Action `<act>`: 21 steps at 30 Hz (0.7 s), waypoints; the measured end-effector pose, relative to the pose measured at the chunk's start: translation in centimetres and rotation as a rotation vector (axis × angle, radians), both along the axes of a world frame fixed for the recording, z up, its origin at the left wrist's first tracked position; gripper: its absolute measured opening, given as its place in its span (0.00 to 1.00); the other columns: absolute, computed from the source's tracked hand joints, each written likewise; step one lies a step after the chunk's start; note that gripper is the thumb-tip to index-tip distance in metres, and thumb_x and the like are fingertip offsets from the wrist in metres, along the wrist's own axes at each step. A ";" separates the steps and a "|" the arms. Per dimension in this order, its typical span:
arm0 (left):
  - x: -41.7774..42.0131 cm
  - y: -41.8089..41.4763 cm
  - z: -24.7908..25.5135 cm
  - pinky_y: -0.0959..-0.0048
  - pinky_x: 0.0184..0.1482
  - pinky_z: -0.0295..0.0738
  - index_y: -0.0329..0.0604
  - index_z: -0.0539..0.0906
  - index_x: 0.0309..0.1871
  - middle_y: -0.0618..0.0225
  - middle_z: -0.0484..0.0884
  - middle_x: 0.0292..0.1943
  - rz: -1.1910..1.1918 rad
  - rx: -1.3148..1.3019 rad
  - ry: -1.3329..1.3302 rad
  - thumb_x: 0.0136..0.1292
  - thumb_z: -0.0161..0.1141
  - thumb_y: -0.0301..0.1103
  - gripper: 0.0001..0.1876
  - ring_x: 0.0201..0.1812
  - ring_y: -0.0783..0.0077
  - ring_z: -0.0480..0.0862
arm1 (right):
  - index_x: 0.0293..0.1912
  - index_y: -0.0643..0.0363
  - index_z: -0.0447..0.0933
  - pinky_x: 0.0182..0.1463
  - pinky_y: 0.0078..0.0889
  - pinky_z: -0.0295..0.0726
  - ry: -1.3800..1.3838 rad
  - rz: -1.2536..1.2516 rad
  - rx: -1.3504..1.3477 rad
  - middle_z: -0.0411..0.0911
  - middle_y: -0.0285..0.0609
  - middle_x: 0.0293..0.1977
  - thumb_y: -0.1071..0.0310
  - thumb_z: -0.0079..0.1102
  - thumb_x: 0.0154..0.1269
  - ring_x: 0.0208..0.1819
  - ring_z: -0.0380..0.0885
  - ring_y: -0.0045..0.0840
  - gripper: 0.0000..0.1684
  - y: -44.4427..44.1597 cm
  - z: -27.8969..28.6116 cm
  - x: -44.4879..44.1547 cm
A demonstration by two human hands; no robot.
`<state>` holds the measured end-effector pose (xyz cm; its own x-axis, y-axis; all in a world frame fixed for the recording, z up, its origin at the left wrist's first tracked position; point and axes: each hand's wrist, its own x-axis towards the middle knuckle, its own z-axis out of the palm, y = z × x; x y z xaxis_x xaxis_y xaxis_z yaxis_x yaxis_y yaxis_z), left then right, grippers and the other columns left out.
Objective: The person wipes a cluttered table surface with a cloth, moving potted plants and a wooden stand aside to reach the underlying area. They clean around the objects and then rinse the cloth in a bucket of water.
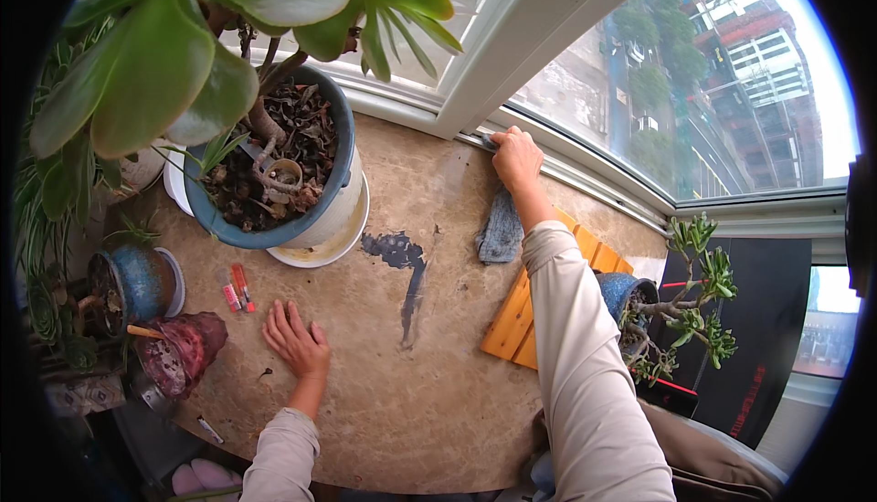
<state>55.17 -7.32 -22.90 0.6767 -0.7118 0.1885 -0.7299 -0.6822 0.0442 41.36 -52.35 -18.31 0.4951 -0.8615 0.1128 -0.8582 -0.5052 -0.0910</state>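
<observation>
My right hand (517, 158) grips a grey knitted cloth (501, 231), possibly a sock. A bit of it is pressed into the window track (582, 183) beside the upright frame, and the rest trails onto the sill. My left hand (296, 341) lies palm down on the brown stone-patterned sill top (370, 406), fingers spread and holding nothing. Just beyond its fingertips are two small orange-and-clear tubes (242, 288). Between my hands, a dark worn patch (397, 252) marks the surface.
A large potted succulent (267, 152) stands on a white saucer (325, 252) at the back left. Nearer are a blue glazed pot (137, 283) and a dark red pot (195, 351). Under my right forearm is a slatted wooden board (510, 327), beside a jade plant (709, 296).
</observation>
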 end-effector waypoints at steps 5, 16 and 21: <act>-0.2 -0.2 0.1 0.44 0.67 0.52 0.37 0.69 0.62 0.51 0.64 0.66 0.004 0.019 0.031 0.63 0.48 0.42 0.26 0.65 0.48 0.63 | 0.37 0.41 0.86 0.44 0.35 0.77 0.182 0.079 -0.025 0.76 0.37 0.35 0.71 0.53 0.57 0.46 0.76 0.31 0.15 -1.5 -0.7 1.1; 0.0 -0.2 0.4 0.43 0.67 0.52 0.36 0.69 0.61 0.50 0.64 0.66 -0.006 -0.009 0.028 0.62 0.48 0.41 0.26 0.66 0.47 0.63 | 0.36 0.62 0.76 0.31 0.42 0.79 0.234 0.222 -0.055 0.81 0.49 0.24 0.71 0.48 0.61 0.29 0.83 0.40 0.08 -3.7 0.6 1.4; 0.1 -0.1 0.4 0.43 0.67 0.51 0.36 0.68 0.62 0.50 0.63 0.67 -0.012 -0.018 0.040 0.63 0.47 0.41 0.26 0.66 0.47 0.62 | 0.29 0.60 0.76 0.33 0.37 0.81 0.334 0.283 -0.110 0.82 0.49 0.25 0.73 0.51 0.57 0.31 0.84 0.37 0.05 -3.8 -0.3 2.7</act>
<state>55.28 -7.44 -22.51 0.6751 -0.7168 0.1745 -0.7356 -0.6720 0.0856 44.04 -56.11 -18.58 0.7342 -0.6788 -0.0098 -0.6582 -0.7153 0.2348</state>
